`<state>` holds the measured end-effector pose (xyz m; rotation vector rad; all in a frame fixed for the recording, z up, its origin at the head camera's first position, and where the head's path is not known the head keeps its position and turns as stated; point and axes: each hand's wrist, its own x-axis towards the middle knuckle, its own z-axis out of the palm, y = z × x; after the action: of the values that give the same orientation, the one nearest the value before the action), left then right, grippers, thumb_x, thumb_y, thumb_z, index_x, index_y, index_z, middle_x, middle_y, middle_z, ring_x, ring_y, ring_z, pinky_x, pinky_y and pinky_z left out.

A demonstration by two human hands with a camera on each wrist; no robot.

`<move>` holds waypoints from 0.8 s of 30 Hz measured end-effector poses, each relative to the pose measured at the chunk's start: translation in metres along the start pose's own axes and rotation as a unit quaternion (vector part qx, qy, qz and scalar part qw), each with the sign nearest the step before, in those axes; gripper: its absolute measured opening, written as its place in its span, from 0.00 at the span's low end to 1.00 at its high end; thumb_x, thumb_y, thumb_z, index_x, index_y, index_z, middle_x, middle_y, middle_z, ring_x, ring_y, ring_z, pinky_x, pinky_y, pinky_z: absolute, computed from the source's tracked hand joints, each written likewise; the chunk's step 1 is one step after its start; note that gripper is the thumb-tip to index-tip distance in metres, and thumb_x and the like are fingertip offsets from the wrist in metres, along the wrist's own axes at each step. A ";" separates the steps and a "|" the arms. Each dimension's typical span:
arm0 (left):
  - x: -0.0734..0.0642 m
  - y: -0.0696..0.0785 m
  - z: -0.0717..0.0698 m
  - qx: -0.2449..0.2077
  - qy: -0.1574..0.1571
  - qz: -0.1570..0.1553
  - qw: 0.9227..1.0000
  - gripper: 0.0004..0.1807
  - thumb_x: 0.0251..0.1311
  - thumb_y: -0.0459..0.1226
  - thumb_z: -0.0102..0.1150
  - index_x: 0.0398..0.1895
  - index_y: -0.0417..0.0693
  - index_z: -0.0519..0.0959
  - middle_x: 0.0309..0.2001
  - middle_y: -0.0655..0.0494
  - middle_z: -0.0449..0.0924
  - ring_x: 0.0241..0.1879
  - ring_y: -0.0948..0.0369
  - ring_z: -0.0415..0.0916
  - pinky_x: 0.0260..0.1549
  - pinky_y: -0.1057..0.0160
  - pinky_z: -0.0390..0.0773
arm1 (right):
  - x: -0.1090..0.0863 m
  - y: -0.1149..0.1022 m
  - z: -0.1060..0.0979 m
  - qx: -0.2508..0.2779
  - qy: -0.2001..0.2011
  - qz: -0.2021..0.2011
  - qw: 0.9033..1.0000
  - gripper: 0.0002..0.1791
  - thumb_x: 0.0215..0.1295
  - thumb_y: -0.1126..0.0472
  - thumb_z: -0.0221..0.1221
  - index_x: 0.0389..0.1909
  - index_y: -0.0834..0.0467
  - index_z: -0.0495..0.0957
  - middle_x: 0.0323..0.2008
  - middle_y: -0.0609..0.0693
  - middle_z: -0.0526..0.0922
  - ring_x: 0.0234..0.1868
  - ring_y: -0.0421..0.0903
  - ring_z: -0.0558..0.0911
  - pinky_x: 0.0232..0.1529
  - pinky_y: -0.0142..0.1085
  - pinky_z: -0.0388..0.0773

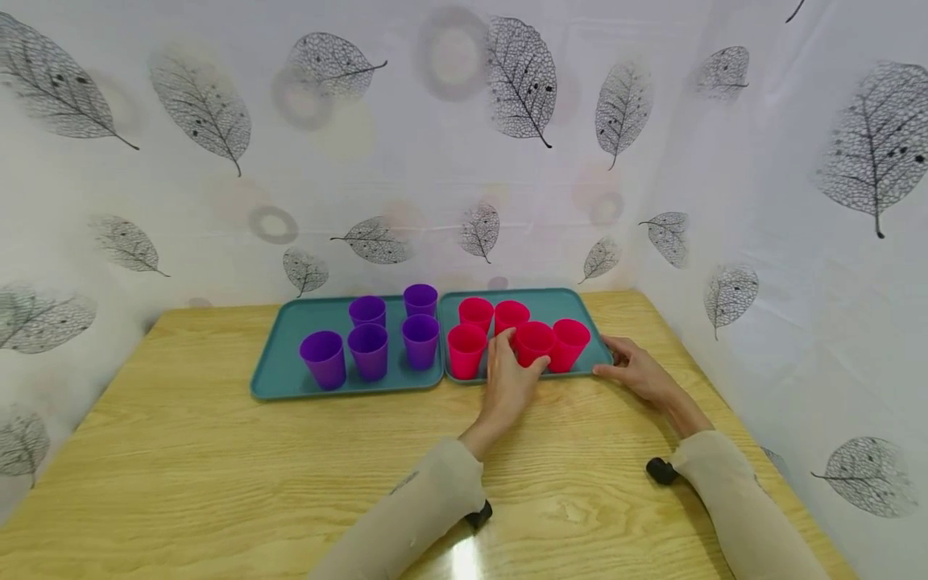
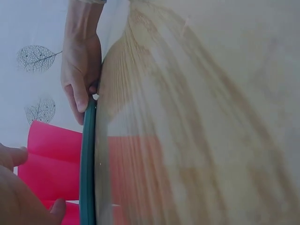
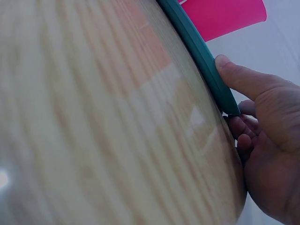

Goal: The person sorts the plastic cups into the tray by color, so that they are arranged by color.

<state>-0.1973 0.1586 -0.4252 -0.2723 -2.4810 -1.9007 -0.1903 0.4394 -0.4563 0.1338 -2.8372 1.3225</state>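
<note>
My left hand [image 1: 510, 377] grips a pinkish-red cup [image 1: 535, 338] in the front row of the right teal tray [image 1: 594, 351], fingers on its left side and thumb in front. Part of the same hand shows at the lower left of the left wrist view, against the red plastic. My right hand [image 1: 641, 372] holds the tray's front right corner. In the right wrist view, its thumb [image 3: 241, 77] lies on the teal rim [image 3: 206, 65] and other fingers curl below the corner. A tilted red cup [image 1: 569, 345] stands just right of the gripped one.
More red cups [image 1: 466, 352] stand on the right tray, left of and behind my left hand. A second teal tray [image 1: 283, 346] adjoins it on the left, carrying several purple cups [image 1: 323, 361]. Both lie on a wooden table [image 1: 290, 475] before a leaf-patterned curtain [image 1: 406, 161].
</note>
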 end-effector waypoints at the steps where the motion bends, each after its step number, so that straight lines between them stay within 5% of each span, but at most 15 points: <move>1: -0.001 0.001 -0.001 -0.004 -0.002 -0.001 1.000 0.38 0.63 0.41 0.72 0.72 0.40 0.65 0.64 0.46 0.70 0.63 0.49 0.71 0.63 0.53 0.76 | 0.000 0.000 0.000 0.000 -0.001 -0.002 1.000 0.40 0.70 0.61 0.67 0.76 0.71 0.60 0.60 0.67 0.70 0.48 0.51 0.69 0.45 0.29 0.68; 7: -0.011 0.006 -0.006 -0.021 -0.024 0.008 0.999 0.37 0.64 0.39 0.71 0.71 0.38 0.65 0.64 0.42 0.70 0.61 0.45 0.72 0.60 0.51 0.77 | 0.000 0.002 -0.006 -0.001 0.001 0.002 1.000 0.41 0.70 0.60 0.67 0.76 0.71 0.60 0.59 0.67 0.70 0.46 0.50 0.69 0.41 0.29 0.69; 15: -0.025 0.016 -0.017 -0.003 -0.053 0.058 0.997 0.33 0.66 0.36 0.68 0.70 0.35 0.66 0.62 0.40 0.71 0.61 0.46 0.71 0.58 0.51 0.77 | -0.001 0.000 -0.018 -0.048 -0.020 0.014 0.999 0.42 0.70 0.57 0.67 0.76 0.71 0.61 0.54 0.65 0.76 0.44 0.49 0.74 0.38 0.32 0.73; 20: -0.029 0.023 -0.040 0.013 -0.084 0.096 0.992 0.34 0.69 0.37 0.66 0.74 0.37 0.65 0.65 0.42 0.70 0.62 0.47 0.71 0.60 0.51 0.76 | -0.002 -0.007 -0.024 -0.073 -0.031 0.018 0.997 0.41 0.71 0.54 0.66 0.75 0.73 0.61 0.53 0.66 0.76 0.47 0.54 0.73 0.45 0.38 0.72; 24: -0.030 0.023 -0.065 0.023 -0.101 0.122 0.987 0.37 0.71 0.38 0.64 0.78 0.38 0.61 0.70 0.44 0.67 0.64 0.48 0.70 0.62 0.50 0.75 | -0.005 -0.017 -0.027 -0.091 -0.023 0.015 0.995 0.39 0.74 0.54 0.63 0.74 0.74 0.61 0.65 0.73 0.70 0.57 0.65 0.75 0.57 0.55 0.74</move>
<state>-0.1712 0.0980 -0.3889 -0.7666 -2.4653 -1.7962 -0.1848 0.4495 -0.4266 0.1215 -2.9913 1.0701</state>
